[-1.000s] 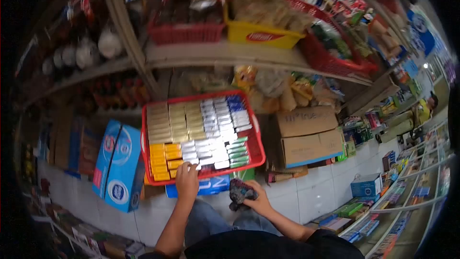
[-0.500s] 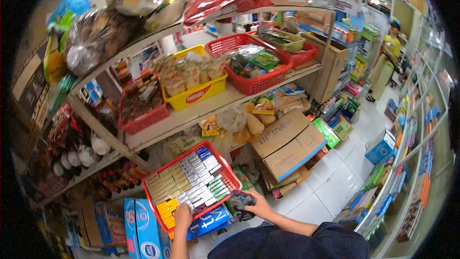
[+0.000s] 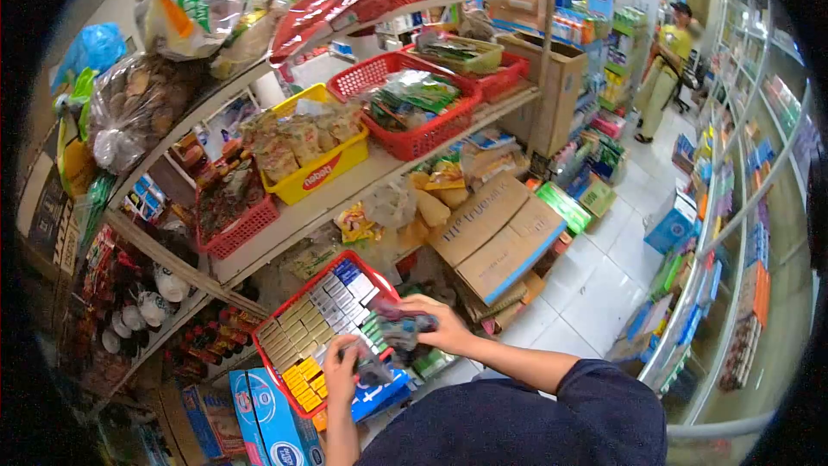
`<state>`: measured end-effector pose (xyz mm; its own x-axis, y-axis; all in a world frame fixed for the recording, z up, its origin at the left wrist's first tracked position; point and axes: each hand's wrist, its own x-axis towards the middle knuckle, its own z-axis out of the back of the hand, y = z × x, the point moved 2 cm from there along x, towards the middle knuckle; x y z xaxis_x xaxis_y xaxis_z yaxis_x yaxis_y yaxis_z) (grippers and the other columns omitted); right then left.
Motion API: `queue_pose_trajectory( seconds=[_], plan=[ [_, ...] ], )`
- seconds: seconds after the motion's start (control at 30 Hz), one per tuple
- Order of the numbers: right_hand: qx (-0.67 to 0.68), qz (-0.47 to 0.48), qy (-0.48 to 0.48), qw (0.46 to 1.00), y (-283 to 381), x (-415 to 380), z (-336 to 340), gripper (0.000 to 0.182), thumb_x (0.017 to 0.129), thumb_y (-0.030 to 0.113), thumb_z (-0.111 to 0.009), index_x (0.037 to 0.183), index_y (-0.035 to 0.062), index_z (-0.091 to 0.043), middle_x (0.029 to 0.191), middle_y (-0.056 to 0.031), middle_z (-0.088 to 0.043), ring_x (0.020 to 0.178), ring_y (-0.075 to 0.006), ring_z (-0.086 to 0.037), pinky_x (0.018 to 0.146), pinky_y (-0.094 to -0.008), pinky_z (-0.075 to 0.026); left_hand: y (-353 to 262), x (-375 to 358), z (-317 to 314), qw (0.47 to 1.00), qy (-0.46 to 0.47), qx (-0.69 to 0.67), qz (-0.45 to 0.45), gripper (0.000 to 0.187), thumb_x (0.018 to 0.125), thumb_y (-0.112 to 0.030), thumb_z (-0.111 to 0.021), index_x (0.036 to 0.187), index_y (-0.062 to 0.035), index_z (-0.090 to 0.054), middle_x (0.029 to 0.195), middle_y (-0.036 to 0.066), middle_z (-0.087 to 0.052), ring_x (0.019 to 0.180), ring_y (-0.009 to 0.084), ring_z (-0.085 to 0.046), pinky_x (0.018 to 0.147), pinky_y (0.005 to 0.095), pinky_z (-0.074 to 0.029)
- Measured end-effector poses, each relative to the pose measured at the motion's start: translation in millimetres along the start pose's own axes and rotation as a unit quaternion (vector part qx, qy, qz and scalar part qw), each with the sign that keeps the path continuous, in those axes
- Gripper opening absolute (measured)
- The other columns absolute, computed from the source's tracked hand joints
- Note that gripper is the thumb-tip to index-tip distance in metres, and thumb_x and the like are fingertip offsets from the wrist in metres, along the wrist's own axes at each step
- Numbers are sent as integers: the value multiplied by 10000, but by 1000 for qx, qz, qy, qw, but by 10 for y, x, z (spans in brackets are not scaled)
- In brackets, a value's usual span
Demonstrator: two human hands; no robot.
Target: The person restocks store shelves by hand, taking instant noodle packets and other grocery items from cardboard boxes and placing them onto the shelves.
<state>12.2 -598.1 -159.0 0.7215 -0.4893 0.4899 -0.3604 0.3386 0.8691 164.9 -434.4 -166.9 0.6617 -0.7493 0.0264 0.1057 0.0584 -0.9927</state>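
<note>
A red plastic basket holds rows of small packs in gold, silver, white, green, blue and yellow. At its front right side, my left hand has its fingers curled together over the packs. Something greyish lies at those fingertips; I cannot tell what they hold. My right hand grips a dark, crumpled, cloth-like bundle, blurred by motion, over the basket's right edge. Below the basket's near corner show a blue box with white lettering and a light blue carton.
A shelf behind carries a yellow basket of packets and a red basket of bagged goods. A flattened cardboard box lies right of my hands. A person stands down the tiled aisle, beside glass shelving.
My right hand has brought the dark bundle left and up to the basket's edge. My left hand has lifted slightly back from the packs. The view has shifted to the right.
</note>
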Motion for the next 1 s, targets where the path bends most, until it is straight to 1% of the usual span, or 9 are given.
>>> queue_pose_trajectory(
  seconds=[0.03, 0.17, 0.27, 0.43, 0.5, 0.57, 0.63, 0.8, 1.0],
  plan=[
    [-21, 13, 2, 1000, 10, 18, -31, 466, 643, 132, -674, 1076, 28, -539, 1102, -126, -510, 1062, -245, -467, 927, -345, -335, -53, 46, -194, 998, 35, -48, -13, 188, 804, -147, -558, 947, -26, -551, 875, 39, -517, 858, 144, -489, 806, 259, -377],
    [-19, 3, -15, 1000, 237, -91, -58, 477, 647, 204, -688, 1071, 41, -543, 1138, -120, -474, 1089, -252, -441, 939, -354, -321, -305, 261, -722, 988, -87, -20, -125, 284, 812, -204, -560, 1024, -23, -506, 924, 53, -506, 886, 152, -471, 847, 275, -353],
    [16, -35, -92, 995, 189, -349, 115, 473, 667, 344, -676, 1018, 50, -558, 1144, -108, -441, 1101, -247, -420, 935, -358, -319, -326, 404, -1040, 993, -22, -24, -110, 284, 813, -204, -557, 1017, -18, -491, 953, 59, -501, 907, 156, -469, 863, 278, -343],
    [-75, -59, -263, 960, 389, -436, 691, 281, 657, 131, -698, 878, 29, -557, 973, -72, -546, 897, -161, -519, 808, -279, -391, -439, 337, -1759, 984, 121, -59, -118, 171, 831, -163, -524, 923, -22, -492, 880, 41, -502, 862, 128, -460, 813, 247, -352],
    [19, -83, -340, 937, 520, -376, 898, 286, 670, 84, -678, 916, 16, -550, 934, -50, -562, 906, -134, -512, 807, -270, -397, -558, 271, -1987, 980, 136, -96, -109, 163, 839, -160, -513, 917, -18, -494, 854, 35, -498, 853, 124, -456, 801, 234, -351],
    [-44, -65, -307, 948, 605, -420, 907, 286, 671, 61, -660, 931, 11, -553, 935, -57, -572, 890, -144, -528, 792, -279, -411, -835, 284, -2045, 977, 95, -71, -177, 141, 835, -144, -518, 894, -19, -491, 821, 35, -489, 817, 111, -454, 779, 229, -363],
    [-155, 17, -243, 957, 521, -510, 833, 275, 675, 54, -647, 930, 6, -555, 934, -62, -580, 884, -141, -532, 784, -288, -423, -919, 397, -2001, 978, 62, -148, -134, 103, 822, -126, -526, 860, -37, -489, 800, 27, -487, 739, 102, -465, 709, 240, -391],
    [17, -102, -325, 940, 465, -295, 929, 284, 664, 62, -649, 938, 20, -582, 939, -111, -593, 856, -196, -559, 786, -303, -425, -536, 312, -2014, 987, 70, -45, -135, 139, 831, -152, -546, 860, -29, -487, 824, 39, -502, 799, 120, -480, 767, 247, -379],
    [-27, -82, -236, 968, -1, -368, 641, 247, 663, 69, -636, 898, 2, -599, 908, -74, -601, 848, -150, -551, 777, -279, -428, -416, 619, -1780, 991, -31, -101, -86, 168, 842, -173, -536, 883, -15, -497, 839, 50, -507, 847, 131, -481, 793, 252, -375]
  ],
)
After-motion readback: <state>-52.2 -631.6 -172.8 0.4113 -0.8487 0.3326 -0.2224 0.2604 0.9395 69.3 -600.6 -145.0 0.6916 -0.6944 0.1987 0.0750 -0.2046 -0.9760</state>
